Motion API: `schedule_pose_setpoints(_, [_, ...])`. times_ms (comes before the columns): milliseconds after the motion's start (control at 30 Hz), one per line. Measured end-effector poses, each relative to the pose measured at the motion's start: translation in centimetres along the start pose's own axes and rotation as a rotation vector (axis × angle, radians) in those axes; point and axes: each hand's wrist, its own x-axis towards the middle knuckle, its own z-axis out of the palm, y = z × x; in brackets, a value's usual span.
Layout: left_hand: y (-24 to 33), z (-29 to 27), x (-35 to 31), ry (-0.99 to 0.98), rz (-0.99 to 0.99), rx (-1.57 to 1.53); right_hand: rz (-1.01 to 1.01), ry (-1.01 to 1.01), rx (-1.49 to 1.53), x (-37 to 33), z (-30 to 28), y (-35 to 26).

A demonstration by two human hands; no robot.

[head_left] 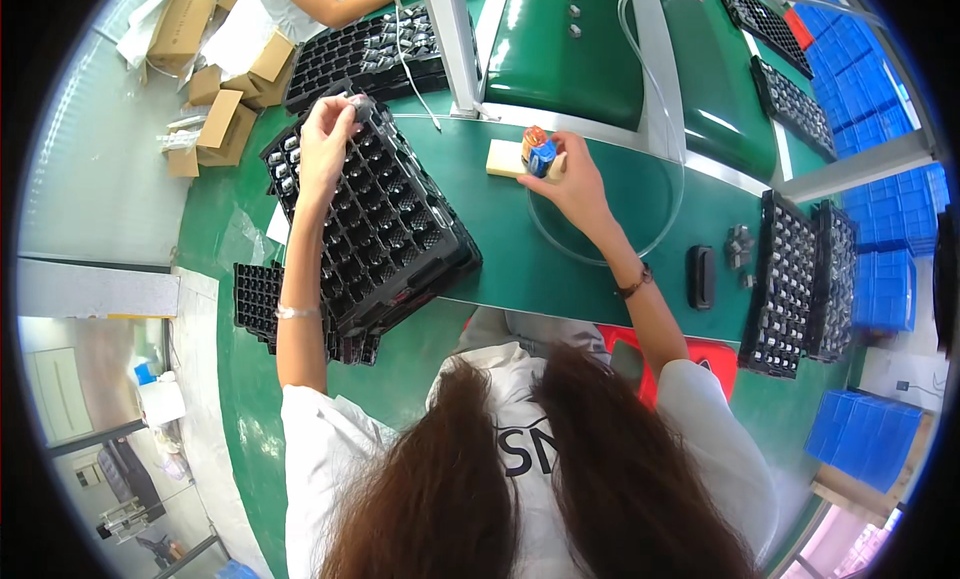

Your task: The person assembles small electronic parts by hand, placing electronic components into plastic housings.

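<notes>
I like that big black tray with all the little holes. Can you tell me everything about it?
The black tray looks like thin moulded plastic, split into many small square pockets. Some pockets along its far-left edge hold small shiny grey parts; most look empty. It sits tilted on top of more black trays, on the green table. The left hand rests at its far corner, fingers pinching a small grey part.

Both bare arms reach forward from short white sleeves, spread apart. The left hand [325,139] is raised far ahead, its fingers [345,109] pinched together at the tips. The right hand [570,184] rests lower, fingers curled in a close grip, wrist slightly bent.
</notes>
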Motion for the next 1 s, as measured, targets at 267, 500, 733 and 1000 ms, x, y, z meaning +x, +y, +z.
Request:
schedule_pose_setpoints(267, [6.5,7.2,-10.6,-0.249,-0.517,-0.993,-0.01,0.031,0.06,1.5,1.9,0.6])
schedule_pose_setpoints(500, [6.2,11.1,-16.1,-0.325,-0.726,-1.19,0.081,0.027,0.063,1.3,2.0,-0.7])
schedule_pose_setpoints(733, [6.1,12.6,-17.5,-0.343,-0.817,-1.211,0.026,0.109,0.093,1.2,2.1,0.1])
schedule_pose_setpoints(1000, [6.1,13.3,-18.2,-0.401,-0.846,-1.233,0.066,0.063,0.09,1.1,2.0,-0.2])
